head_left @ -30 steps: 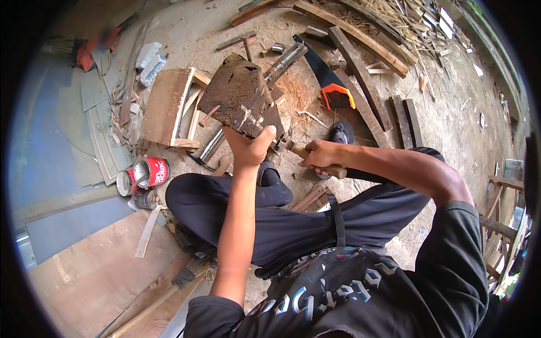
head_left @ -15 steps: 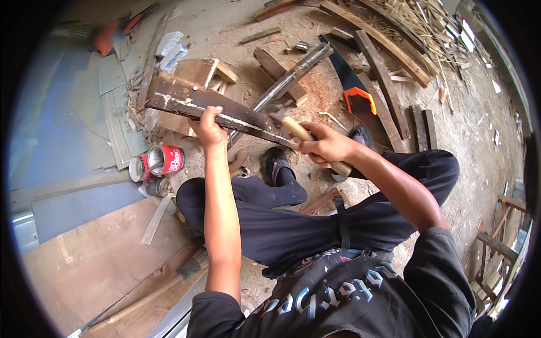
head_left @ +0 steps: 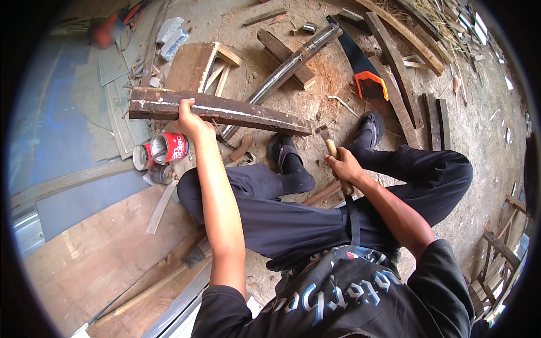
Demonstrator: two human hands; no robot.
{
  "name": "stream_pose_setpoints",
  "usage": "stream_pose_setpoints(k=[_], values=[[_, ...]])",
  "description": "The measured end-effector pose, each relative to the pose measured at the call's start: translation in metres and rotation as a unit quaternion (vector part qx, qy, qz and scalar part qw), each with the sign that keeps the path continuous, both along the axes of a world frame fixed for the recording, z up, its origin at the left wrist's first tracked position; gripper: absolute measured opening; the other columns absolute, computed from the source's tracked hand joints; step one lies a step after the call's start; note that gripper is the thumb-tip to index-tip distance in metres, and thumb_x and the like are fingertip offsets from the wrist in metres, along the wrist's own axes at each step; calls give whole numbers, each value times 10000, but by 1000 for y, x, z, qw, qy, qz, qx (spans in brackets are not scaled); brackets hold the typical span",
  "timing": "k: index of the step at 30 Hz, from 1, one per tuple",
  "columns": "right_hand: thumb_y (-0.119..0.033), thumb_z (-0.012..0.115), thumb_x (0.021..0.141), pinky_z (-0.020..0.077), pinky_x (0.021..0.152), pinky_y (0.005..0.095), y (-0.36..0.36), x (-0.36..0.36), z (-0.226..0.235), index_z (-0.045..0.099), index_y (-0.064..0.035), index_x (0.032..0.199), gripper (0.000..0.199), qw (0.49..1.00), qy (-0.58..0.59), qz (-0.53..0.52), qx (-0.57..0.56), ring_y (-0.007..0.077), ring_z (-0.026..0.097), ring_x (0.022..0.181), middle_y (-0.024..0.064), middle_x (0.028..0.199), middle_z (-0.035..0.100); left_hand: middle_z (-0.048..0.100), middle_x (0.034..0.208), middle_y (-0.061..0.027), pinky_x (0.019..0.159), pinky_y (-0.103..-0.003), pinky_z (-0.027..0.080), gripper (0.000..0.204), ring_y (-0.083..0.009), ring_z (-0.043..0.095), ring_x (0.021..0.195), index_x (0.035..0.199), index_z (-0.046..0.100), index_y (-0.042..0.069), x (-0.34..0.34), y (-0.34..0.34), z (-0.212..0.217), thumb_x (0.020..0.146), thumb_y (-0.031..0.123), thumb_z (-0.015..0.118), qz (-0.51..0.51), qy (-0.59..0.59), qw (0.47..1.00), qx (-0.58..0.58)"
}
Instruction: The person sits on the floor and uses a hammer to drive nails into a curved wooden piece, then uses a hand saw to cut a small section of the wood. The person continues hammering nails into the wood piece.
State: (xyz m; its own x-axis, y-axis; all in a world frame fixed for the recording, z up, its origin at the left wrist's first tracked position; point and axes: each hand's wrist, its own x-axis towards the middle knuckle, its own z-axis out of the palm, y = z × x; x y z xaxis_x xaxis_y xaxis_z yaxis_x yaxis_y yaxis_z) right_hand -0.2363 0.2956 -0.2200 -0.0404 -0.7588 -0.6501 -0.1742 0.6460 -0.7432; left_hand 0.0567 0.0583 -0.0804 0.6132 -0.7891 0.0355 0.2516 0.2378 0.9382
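A long dark brown wooden beam with a whitish streak along it is gripped by my left hand, fingers wrapped round its near edge. The beam lies crosswise ahead of my knees, its left part over a wooden block frame. In my right hand is a hammer with a pale wooden handle, its dark head up near the beam's right end but apart from it. Under the beam, a worn grey-dark bar slants away to the upper right.
A handsaw with an orange-and-black handle lies at the far right of the bar, among loose timber. Red paint cans stand left of my knee. A plywood sheet lies lower left. My feet are between beam and knees.
The hammer has drawn back from the beam's right end toward my right knee. The beam has rolled to show another face and shifted left, my left hand still gripping it.
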Motion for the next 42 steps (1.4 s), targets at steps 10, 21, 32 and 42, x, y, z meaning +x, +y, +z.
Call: stream_pose_setpoints(k=[10,21,32,42], values=[[-86,665,899,545,678,393,-23,9,21,426,32,1305,486,985,-24,-36,-164,237,688,764,199,937,655,629,1032,-87,791,-332,522,335,-190,621,884,1063,605,-38,-11,-12,-5,731,-17,642,-86,-6,996,-17],[-91,672,901,517,784,508,-94,49,28,412,-28,1291,472,882,133,-1,-451,467,641,941,281,1068,618,655,1024,-183,880,-460,572,500,-299,667,948,1173,564,-48,-36,-18,5,682,46,574,-305,-56,944,-116],[-55,640,908,515,758,498,-114,45,31,371,13,1303,482,859,179,52,-477,488,635,936,292,1081,614,674,975,-149,872,-366,525,402,-263,671,911,1066,621,-56,-45,-29,7,672,13,581,-278,-40,957,-73],[-60,650,904,521,779,516,-108,42,27,371,16,1297,488,862,201,71,-460,497,628,965,297,1112,608,621,848,-41,768,-317,502,310,-172,617,784,969,610,-12,-48,-38,4,664,-55,630,-290,23,954,-66]])
